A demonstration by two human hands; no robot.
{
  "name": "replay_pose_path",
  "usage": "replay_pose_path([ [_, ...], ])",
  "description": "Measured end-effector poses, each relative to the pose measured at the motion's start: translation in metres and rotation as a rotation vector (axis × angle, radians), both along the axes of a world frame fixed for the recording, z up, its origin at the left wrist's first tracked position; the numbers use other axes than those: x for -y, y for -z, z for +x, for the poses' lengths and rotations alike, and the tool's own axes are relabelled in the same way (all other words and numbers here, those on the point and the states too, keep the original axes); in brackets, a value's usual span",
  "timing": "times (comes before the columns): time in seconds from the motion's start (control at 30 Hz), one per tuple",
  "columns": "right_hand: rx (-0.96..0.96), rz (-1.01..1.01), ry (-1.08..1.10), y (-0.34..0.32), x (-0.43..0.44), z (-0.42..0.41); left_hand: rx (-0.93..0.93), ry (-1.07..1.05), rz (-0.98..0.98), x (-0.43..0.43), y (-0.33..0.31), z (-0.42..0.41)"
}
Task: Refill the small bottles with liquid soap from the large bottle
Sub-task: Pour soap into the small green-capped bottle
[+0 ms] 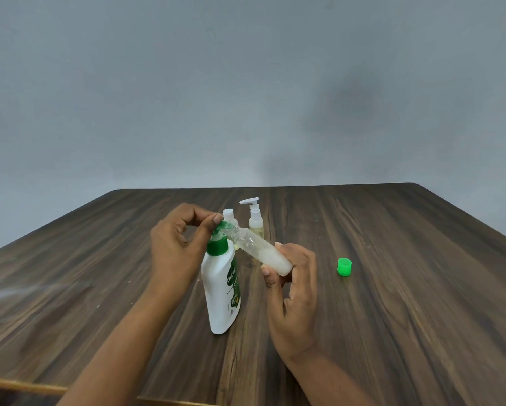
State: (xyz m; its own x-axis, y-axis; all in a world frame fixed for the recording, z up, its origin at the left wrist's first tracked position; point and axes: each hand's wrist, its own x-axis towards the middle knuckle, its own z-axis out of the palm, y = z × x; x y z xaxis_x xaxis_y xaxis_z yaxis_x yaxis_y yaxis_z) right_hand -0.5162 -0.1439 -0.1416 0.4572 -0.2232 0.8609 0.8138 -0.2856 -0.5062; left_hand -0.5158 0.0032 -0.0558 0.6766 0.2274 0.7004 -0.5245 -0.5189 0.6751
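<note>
A large white soap bottle with a green pump top stands upright at the middle of the wooden table. My left hand rests on the pump head, its thumb pressing the top. My right hand pinches the base of a small clear bottle, tilted with its mouth against the pump nozzle; white soap fills its lower end. Behind them stand a small capped bottle and a small pump bottle holding yellowish liquid.
A loose green cap lies on the table to the right of my right hand. A grey wall rises behind the table's far edge. The near table edge runs along the bottom left.
</note>
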Motion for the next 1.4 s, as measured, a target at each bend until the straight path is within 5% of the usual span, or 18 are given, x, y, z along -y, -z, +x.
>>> replay_pose_path([
  [0.3,0.004,-0.010,0.023,-0.001,0.000,0.003,-0.033,-0.047,0.171,0.001,-0.021,0.001],
  [0.57,-0.005,0.000,-0.006,0.000,0.001,0.001,0.010,-0.004,-0.024,0.002,0.003,0.002],
  [1.4,0.011,0.004,-0.009,-0.002,-0.001,0.001,0.126,-0.086,0.056,0.009,0.001,0.004],
])
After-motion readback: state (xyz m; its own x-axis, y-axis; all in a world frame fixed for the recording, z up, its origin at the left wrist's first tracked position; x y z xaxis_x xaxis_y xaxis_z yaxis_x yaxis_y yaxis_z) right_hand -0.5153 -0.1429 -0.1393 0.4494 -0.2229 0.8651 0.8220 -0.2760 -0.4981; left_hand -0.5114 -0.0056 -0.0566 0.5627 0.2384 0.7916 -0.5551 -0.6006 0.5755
